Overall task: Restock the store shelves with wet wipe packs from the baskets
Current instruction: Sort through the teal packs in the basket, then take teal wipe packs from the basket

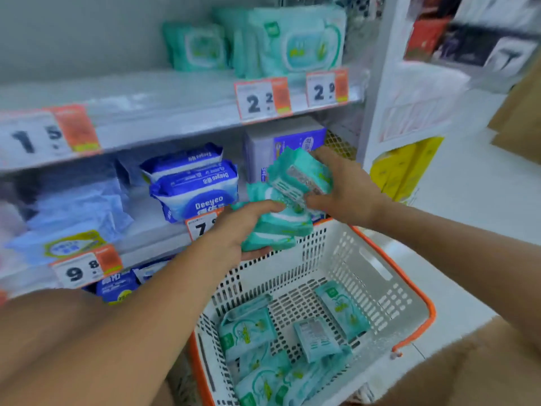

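Observation:
My left hand [234, 232] grips a small stack of teal wet wipe packs [275, 230] above the far rim of the white basket [377, 273]. My right hand [342, 186] holds another teal pack [298, 177], label side toward me, just above that stack. Several more teal packs [263, 347] lie in the basket's bottom. On the top shelf [164, 112] stand matching teal packs [295, 39], larger ones at the right and a smaller one [196, 46] to their left.
The middle shelf carries blue Deeyeo packs [193, 183], pale blue packs [76, 212] at the left and a purple box [281, 142] behind my hands. Price tags [263, 98] line the shelf edges. A white pillar [409, 106] stands at the right, with the floor beyond.

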### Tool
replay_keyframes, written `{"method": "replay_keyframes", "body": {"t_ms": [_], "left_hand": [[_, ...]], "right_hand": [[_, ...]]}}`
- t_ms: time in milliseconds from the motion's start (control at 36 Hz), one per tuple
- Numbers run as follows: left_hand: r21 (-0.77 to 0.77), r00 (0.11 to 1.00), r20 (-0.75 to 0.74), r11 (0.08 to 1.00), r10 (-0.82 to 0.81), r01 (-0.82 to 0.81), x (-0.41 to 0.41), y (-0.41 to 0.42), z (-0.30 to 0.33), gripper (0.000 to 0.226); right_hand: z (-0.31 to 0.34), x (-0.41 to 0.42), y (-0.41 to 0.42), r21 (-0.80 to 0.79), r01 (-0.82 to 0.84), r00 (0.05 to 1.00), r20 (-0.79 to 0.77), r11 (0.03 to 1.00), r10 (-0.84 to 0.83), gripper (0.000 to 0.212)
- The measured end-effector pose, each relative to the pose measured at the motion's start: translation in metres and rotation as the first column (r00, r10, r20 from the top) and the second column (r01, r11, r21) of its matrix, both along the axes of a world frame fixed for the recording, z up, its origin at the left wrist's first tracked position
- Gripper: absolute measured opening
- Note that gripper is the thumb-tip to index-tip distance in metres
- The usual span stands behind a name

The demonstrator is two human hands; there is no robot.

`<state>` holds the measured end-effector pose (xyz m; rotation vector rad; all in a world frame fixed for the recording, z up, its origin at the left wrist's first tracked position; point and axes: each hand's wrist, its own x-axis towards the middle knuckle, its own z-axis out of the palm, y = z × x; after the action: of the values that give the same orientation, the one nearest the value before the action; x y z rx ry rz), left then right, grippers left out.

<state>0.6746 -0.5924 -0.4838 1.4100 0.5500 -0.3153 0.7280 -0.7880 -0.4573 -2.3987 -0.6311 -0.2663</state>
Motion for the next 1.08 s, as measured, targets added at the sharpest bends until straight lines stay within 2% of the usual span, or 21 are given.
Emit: {"method": "replay_keyframes", "body": {"t_ms": [28,83,139,194,250,306,389,444,500,611,694,750,944,1000,1083], "left_hand": [[-0.015,1.0,0.014,1.0,-0.009,0.01,-0.001,0.0,0.014,0.055],[-0.04,0.998,0.056,0.999,-0.003,0.005,-0.001,0.007,0.041,0.041],[-0.077,0.994,0.111,0.997,0.011,-0.003,-0.004,0.014,0.067,0.022],[-0.107,0.984,0.173,0.994,0.038,-0.019,-0.007,0.022,0.085,0.017],[-0.141,0.97,0.231,0.989,0.073,-0.041,-0.007,0.033,0.096,0.02],[-0.148,0.955,0.278,0.987,0.108,-0.068,-0.005,0.042,0.099,0.039],[-0.141,0.928,0.344,0.985,0.139,-0.096,-0.002,0.053,0.096,0.083],[-0.124,0.908,0.396,0.988,0.135,-0.093,0.001,0.055,0.096,0.093],[-0.115,0.881,0.455,0.989,0.132,-0.088,0.005,0.057,0.099,0.092],[-0.111,0.812,0.56,0.986,0.166,-0.124,0.015,0.062,0.098,0.087],[-0.133,0.724,0.649,0.972,0.234,-0.195,0.026,0.062,0.097,0.083],[-0.095,0.675,0.702,0.969,0.227,-0.227,0.032,0.063,0.099,0.087],[-0.017,0.606,0.78,0.973,0.156,-0.229,0.038,0.074,0.098,0.072],[-0.036,0.562,0.806,0.963,0.185,-0.265,0.033,0.077,0.099,0.068],[-0.052,0.479,0.855,0.952,0.199,-0.303,0.022,0.081,0.108,0.066]], "right_hand": [[0.009,-0.002,-0.003,-0.084,0.006,0.977,0.211,0.996,0.012,0.058],[0.025,0.001,-0.006,-0.2,0.027,0.83,0.55,0.979,0.09,0.056],[0.038,0.008,-0.003,-0.129,-0.006,0.729,0.678,0.992,0.092,0.056],[0.047,0.009,0.007,0.022,-0.106,0.748,0.66,0.994,0.066,0.063],[0.05,0.009,0.017,0.097,-0.191,0.782,0.616,0.977,0.092,0.069],[0.051,0.011,0.023,0.102,-0.257,0.79,0.595,0.961,0.148,0.068],[0.054,0.015,0.027,0.133,-0.318,0.812,0.55,0.939,0.197,0.065],[0.058,0.019,0.028,0.187,-0.307,0.85,0.494,0.933,0.181,0.068],[0.064,0.025,0.027,0.234,-0.289,0.877,0.454,0.928,0.159,0.071],[0.074,0.032,0.027,0.247,-0.255,0.913,0.381,0.935,0.149,0.095],[0.081,0.029,0.031,0.132,-0.195,0.863,0.495,0.972,0.106,0.087],[0.086,0.027,0.037,0.121,-0.185,0.85,0.518,0.975,0.097,0.078],[0.091,0.029,0.072,0.234,-0.321,0.882,0.426,0.918,0.2,0.077],[0.083,0.029,0.079,0.24,-0.381,0.881,0.387,0.893,0.273,0.083],[0.075,0.021,0.095,0.364,-0.406,0.903,0.302,0.838,0.306,0.092]]}}
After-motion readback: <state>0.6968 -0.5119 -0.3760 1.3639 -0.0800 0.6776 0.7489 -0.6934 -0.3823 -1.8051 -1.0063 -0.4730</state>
